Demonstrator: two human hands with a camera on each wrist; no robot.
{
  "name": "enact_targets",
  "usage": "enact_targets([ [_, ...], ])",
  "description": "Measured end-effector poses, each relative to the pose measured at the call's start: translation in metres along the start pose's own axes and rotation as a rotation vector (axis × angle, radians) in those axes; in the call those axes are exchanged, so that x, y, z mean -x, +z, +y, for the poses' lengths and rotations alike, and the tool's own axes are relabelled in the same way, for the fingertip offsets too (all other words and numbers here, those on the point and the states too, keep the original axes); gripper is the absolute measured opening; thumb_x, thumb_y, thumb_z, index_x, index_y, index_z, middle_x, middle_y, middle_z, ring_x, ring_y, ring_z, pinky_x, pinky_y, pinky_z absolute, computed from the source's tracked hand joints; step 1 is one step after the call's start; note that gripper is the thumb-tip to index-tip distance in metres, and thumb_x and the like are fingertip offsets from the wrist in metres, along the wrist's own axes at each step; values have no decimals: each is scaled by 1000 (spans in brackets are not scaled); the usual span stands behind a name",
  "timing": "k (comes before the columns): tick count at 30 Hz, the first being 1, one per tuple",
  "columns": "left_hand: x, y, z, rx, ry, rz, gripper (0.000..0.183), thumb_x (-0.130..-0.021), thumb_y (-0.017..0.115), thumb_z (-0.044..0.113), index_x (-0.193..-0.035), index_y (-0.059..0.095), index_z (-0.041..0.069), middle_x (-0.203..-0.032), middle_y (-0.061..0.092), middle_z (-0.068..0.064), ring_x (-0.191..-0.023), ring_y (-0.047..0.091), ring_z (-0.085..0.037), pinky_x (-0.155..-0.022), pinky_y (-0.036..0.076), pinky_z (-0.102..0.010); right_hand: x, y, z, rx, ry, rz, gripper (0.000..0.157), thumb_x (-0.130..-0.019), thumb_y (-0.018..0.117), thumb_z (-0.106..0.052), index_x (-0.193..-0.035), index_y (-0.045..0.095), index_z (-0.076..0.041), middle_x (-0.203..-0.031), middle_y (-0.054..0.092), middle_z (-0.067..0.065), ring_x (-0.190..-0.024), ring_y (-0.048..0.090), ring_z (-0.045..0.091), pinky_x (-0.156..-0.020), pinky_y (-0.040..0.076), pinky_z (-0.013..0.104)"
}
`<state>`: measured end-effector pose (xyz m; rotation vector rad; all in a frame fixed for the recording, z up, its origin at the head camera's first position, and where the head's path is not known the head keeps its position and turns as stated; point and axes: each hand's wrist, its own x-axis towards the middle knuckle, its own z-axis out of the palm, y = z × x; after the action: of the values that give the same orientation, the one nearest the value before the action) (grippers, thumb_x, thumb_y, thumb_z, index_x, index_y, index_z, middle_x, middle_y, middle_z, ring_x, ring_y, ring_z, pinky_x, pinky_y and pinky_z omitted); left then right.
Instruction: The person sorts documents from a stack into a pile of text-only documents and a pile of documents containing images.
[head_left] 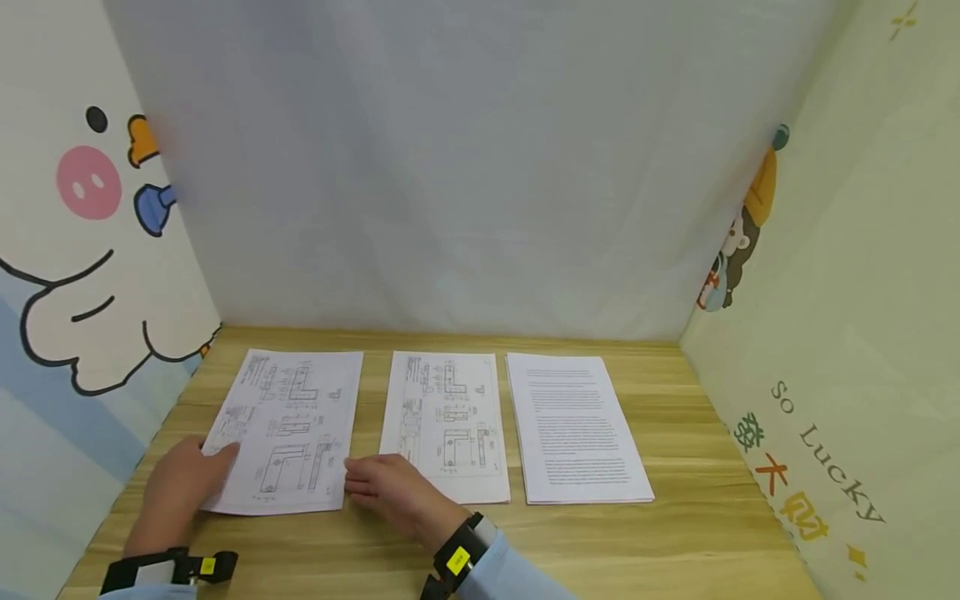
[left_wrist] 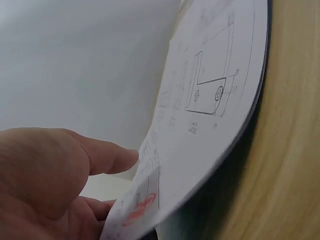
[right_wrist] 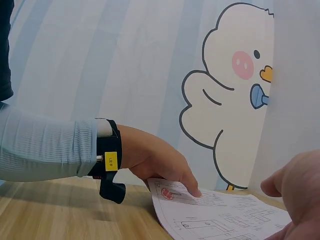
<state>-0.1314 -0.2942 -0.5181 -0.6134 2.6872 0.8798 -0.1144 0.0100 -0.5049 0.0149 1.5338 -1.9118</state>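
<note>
The left drawing sheet point(head_left: 322, 425), white with printed part drawings, lies at the left of the wooden table. My left hand point(head_left: 187, 475) pinches its near-left edge, thumb above and fingers beneath. In the left wrist view, that side of the sheet point(left_wrist: 205, 125) bows up off the wood, and a red mark shows near the hand. At the sheet's right edge rests my right hand point(head_left: 401, 496), fingers extended toward the paper; whether they touch it is hard to tell. In the right wrist view only part of the right hand point(right_wrist: 302, 195) shows, with the left hand point(right_wrist: 160, 160) beyond it.
Just right of the right hand lies a second pile of drawings point(head_left: 442, 400). Beside it is a stack of text pages point(head_left: 577, 433). A grey cloth point(head_left: 450, 167) hangs behind the wooden table point(head_left: 697, 500), with printed panels on both sides.
</note>
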Motion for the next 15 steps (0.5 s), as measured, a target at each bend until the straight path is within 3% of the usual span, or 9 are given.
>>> enact_targets([
  [5,-8,4,-9,76,1,-14,68,-103,50,25,-151,28,-18,-132,47,-39,-101,50,-44,-81,46,-52,-2,-1,1,-10,-6,-7,55,-103,61,-26,-138,54,16,-137,61,21,-132,55,33,-112,42,49],
  [10,-11,0,-14,134,31,-27,69,-102,48,19,-156,21,-14,-136,40,-40,-107,45,-48,-88,44,-59,-3,-2,2,-11,-11,-3,53,-103,61,-25,-136,55,15,-135,61,20,-130,56,32,-112,42,48],
  [15,-12,-7,-18,233,31,-28,68,-105,49,23,-159,23,-10,-131,48,-34,-101,54,-38,-77,47,-45,-5,-3,4,-13,-6,11,52,-103,61,-24,-136,55,16,-131,63,20,-127,58,32,-111,43,47],
])
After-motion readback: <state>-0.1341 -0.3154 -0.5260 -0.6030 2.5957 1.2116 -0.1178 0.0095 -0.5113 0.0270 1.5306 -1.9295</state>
